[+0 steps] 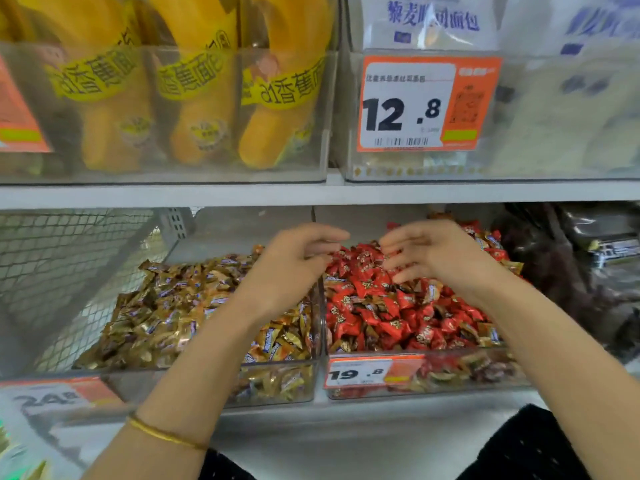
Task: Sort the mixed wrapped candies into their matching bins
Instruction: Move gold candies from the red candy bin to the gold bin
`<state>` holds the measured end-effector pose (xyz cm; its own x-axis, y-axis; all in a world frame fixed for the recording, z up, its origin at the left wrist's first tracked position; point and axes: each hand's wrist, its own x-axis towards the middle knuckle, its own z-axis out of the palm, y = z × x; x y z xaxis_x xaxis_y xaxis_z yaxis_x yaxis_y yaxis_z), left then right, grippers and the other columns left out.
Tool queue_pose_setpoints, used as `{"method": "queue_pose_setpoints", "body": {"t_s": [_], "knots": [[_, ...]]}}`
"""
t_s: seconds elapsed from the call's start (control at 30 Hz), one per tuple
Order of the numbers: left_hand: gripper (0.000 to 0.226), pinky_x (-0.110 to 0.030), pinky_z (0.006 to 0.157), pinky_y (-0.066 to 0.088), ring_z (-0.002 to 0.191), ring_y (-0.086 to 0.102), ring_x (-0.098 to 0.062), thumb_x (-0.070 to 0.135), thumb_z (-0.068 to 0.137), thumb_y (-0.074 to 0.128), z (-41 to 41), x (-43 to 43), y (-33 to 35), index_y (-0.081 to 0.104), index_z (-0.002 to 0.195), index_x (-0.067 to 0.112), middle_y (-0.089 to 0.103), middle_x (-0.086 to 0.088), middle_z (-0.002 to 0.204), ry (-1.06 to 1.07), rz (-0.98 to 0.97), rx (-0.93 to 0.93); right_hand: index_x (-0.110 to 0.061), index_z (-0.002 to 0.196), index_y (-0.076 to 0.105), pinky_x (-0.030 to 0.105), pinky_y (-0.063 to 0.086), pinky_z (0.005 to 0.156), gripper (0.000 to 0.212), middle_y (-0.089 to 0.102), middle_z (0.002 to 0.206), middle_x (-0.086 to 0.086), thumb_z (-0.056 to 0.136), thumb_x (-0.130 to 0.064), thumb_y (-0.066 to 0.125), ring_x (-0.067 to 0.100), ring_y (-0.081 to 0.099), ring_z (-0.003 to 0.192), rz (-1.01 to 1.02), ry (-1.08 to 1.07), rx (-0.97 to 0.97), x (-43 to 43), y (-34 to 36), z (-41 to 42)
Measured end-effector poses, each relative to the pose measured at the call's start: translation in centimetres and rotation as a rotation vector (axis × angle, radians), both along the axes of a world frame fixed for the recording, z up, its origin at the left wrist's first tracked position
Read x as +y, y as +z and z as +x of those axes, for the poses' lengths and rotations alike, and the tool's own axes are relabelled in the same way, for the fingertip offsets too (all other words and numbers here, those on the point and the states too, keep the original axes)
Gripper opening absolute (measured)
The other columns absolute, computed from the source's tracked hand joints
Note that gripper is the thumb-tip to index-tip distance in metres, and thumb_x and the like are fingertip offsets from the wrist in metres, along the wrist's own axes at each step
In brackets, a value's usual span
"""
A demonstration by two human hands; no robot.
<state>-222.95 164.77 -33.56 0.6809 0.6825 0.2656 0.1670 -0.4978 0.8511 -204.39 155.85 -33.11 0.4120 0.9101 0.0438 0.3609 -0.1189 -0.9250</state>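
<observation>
Two clear bins stand side by side on the lower shelf. The left bin (277, 386) is full of gold-brown wrapped candies (173, 306). The right bin (467, 374) holds red wrapped candies (374, 313) with a few gold ones (488, 332) mixed in. My left hand (294, 265) hovers over the divide between the bins, its fingers loosely curled and no candy visible in it. Over the back of the red pile, my right hand (436, 254) spreads its fingers, and the fingertips touch the red candies.
A wire mesh panel (69, 265) closes the shelf's left side. The upper shelf (311, 194) carries bins of yellow banana-shaped packs (201, 98) and white bread bags (571, 109), low over my hands. Dark packaged goods (571, 271) lie right of the red bin.
</observation>
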Motion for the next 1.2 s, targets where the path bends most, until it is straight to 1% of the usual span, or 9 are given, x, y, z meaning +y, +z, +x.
{"method": "queue_pose_setpoints", "body": {"t_s": [0.13,0.27,0.4,0.5,0.73,0.8,0.9,1.07,1.2], "knots": [[0.038,-0.013,0.076,0.047,0.111,0.055,-0.005,0.002,0.096,0.044,4.6,-0.4,-0.8,0.055,0.124,0.025,0.059,0.000,0.121,-0.114,0.092,0.225,-0.007,0.086,0.063,0.029,0.059,0.060,0.032,0.064,0.086,0.016,0.089,0.018,0.043,0.022,0.066,0.070,-0.071,-0.107,-0.094,-0.7,-1.5,4.5],[0.051,-0.028,0.099,0.043,0.125,0.048,-0.019,-0.006,0.091,0.040,8.9,0.5,-2.5,0.046,0.136,0.017,0.042,-0.007,0.144,-0.088,0.245,0.495,-0.007,0.080,0.066,0.041,0.057,0.077,0.034,0.066,0.085,0.011,0.084,0.019,0.045,0.023,0.065,0.078,-0.131,-0.087,-0.347,0.1,-3.0,6.6],[0.054,-0.025,0.101,0.036,0.127,0.044,-0.021,-0.009,0.089,0.043,11.3,0.5,-4.0,0.049,0.135,0.019,0.043,-0.005,0.143,-0.137,0.326,0.637,-0.013,0.102,0.071,0.019,0.043,0.085,0.034,0.059,0.098,-0.006,0.083,0.010,0.056,0.009,0.055,0.097,-0.310,0.160,-0.662,0.0,-3.4,7.0],[0.052,-0.024,0.102,0.033,0.129,0.041,-0.021,-0.008,0.091,0.042,11.9,0.5,-4.8,0.049,0.135,0.019,0.042,-0.003,0.143,-0.220,0.373,0.765,-0.016,0.107,0.068,0.014,0.036,0.083,0.028,0.058,0.109,-0.008,0.082,-0.002,0.066,0.010,0.050,0.107,-0.407,0.239,-0.805,-0.2,-4.1,7.7],[0.059,-0.038,0.107,0.033,0.130,0.031,-0.026,0.009,0.086,0.061,12.3,2.1,-5.2,0.041,0.140,0.025,0.039,-0.005,0.139,-0.243,0.461,0.952,-0.010,0.089,0.065,0.023,0.045,0.069,0.009,0.059,0.082,-0.008,0.084,-0.005,0.059,0.009,0.058,0.077,-0.088,-0.031,-0.436,-0.4,-3.5,8.6],[0.056,-0.039,0.103,0.037,0.125,0.033,-0.026,0.011,0.085,0.061,12.5,1.7,-5.4,0.045,0.137,0.025,0.040,-0.005,0.131,-0.220,0.520,0.965,-0.010,0.080,0.063,0.026,0.051,0.069,0.011,0.065,0.078,-0.002,0.083,-0.003,0.055,0.012,0.063,0.072,-0.062,-0.041,-0.376,0.1,-3.3,7.9],[0.045,-0.039,0.093,0.044,0.118,0.038,-0.024,0.008,0.084,0.061,12.6,1.3,-5.6,0.055,0.125,0.025,0.044,-0.004,0.121,-0.173,0.590,0.912,-0.012,0.074,0.061,0.018,0.041,0.066,0.014,0.058,0.078,-0.008,0.081,-0.001,0.057,0.003,0.054,0.072,-0.100,0.003,-0.441,1.6,-3.5,7.0],[0.032,-0.040,0.090,0.046,0.112,0.046,-0.021,0.007,0.083,0.062,12.0,1.4,-5.5,0.062,0.110,0.025,0.048,0.000,0.115,-0.147,0.564,0.839,-0.012,0.117,0.065,0.022,0.039,0.088,0.028,0.064,0.117,0.000,0.090,-0.014,0.060,0.016,0.056,0.110,-0.364,0.235,-0.781,3.5,-5.0,6.9],[0.016,-0.037,0.087,0.048,0.100,0.056,-0.023,0.012,0.086,0.061,11.1,1.6,-5.0,0.064,0.102,0.015,0.055,-0.004,0.107,-0.060,0.525,0.759,-0.015,0.133,0.052,0.033,0.041,0.101,0.048,0.053,0.134,0.006,0.089,-0.033,0.062,0.024,0.049,0.122,-0.478,0.282,-0.791,4.6,-5.8,6.3]]}}
